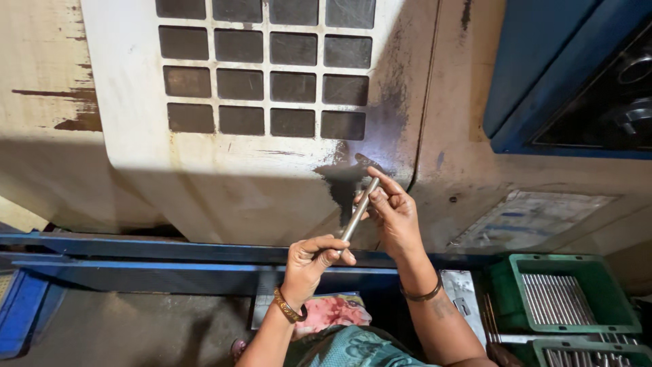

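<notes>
A slim, silver-grey metal rod (358,209) is held between both hands, tilted up to the right, in front of the worn cream-coloured machine housing (224,183); its lower end is pinched by the curled fingers of the left hand (314,257); its upper part is gripped by the fingertips of the right hand (392,212). A green plastic crate (506,289) with rows of similar grey rods (558,298) is seen at the lower right, well apart from the hands; a blue steel rail (136,246) is seen below the housing.
</notes>
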